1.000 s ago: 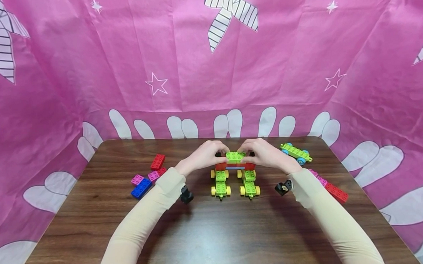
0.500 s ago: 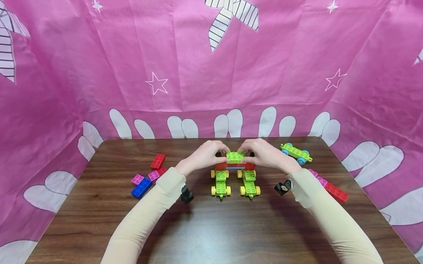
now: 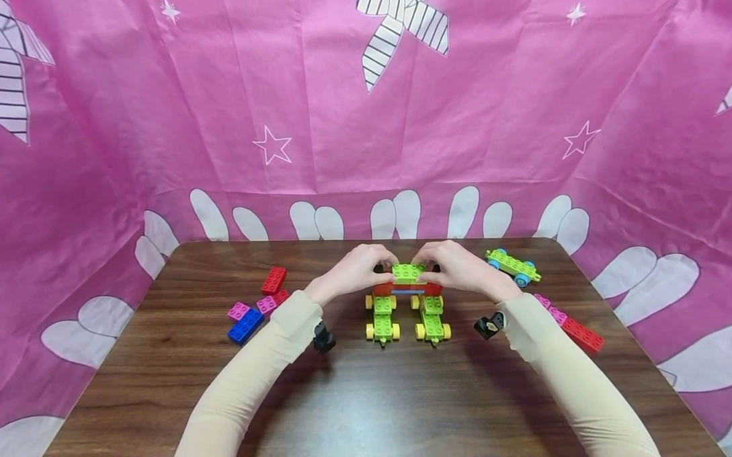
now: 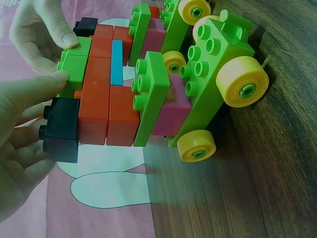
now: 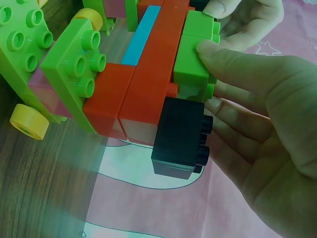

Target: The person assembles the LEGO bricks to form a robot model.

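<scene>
A toy-brick structure stands at the far middle of the table, on two lime-green wheeled bases (image 3: 382,325) with yellow wheels (image 4: 242,82). Red bricks (image 4: 94,99) span across the bases, with a thin light-blue piece (image 5: 141,37) between them. On top sit two green bricks (image 3: 407,273) side by side. Black bricks (image 5: 177,134) cap both ends. My left hand (image 3: 357,269) pinches the green bricks from the left, thumb in front and fingers behind. From the right, my right hand (image 3: 455,267) grips them the same way. The fingertips behind are partly hidden.
Left on the table lie a blue brick (image 3: 245,326), red bricks (image 3: 273,280) and pink bricks (image 3: 238,311). To the right are a green base with blue wheels (image 3: 512,266) and a red brick (image 3: 583,334) beside pink ones. A pink curtain (image 3: 350,121) hangs behind.
</scene>
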`<control>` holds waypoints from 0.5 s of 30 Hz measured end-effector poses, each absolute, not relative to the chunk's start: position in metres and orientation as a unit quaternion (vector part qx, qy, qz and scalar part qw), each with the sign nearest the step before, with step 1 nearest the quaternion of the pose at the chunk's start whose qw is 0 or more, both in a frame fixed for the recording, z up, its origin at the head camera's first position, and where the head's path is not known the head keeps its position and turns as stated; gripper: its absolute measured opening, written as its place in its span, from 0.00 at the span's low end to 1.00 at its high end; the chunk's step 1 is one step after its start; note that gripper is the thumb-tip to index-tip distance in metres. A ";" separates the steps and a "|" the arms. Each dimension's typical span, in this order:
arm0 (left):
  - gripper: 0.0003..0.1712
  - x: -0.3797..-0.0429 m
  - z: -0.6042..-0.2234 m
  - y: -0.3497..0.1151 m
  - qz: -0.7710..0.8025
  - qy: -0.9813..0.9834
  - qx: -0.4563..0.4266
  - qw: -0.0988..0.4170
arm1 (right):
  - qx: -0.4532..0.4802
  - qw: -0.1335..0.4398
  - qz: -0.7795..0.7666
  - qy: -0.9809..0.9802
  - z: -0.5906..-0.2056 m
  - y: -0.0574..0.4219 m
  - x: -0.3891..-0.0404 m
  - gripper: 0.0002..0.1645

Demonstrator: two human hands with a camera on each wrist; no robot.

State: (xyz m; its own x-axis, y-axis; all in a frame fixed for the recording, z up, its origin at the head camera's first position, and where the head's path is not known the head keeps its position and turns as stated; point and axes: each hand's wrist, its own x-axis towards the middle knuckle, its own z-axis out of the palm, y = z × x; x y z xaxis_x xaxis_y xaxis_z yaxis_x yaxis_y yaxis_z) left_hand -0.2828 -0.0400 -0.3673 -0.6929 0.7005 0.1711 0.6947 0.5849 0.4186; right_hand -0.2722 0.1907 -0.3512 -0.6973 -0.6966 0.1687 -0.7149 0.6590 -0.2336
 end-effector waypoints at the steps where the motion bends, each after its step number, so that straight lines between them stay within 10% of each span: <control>1: 0.16 -0.283 -0.367 -0.040 0.232 0.890 0.392 0.006 | 0.389 0.033 0.140 -0.910 -0.351 0.191 -0.272 0.15; 15: 0.17 -0.283 -0.368 -0.041 0.222 0.893 0.392 0.001 | 0.380 0.021 0.155 -0.912 -0.354 0.197 -0.271 0.17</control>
State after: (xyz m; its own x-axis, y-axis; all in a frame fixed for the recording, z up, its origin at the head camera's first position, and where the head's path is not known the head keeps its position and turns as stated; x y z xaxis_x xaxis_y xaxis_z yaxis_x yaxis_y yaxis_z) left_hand -0.2828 -0.0413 -0.3678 -0.6927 0.7006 0.1714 0.6994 0.5945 0.3967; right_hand -0.2710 0.1974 -0.3535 -0.7097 -0.6869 0.1565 -0.7001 0.6627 -0.2659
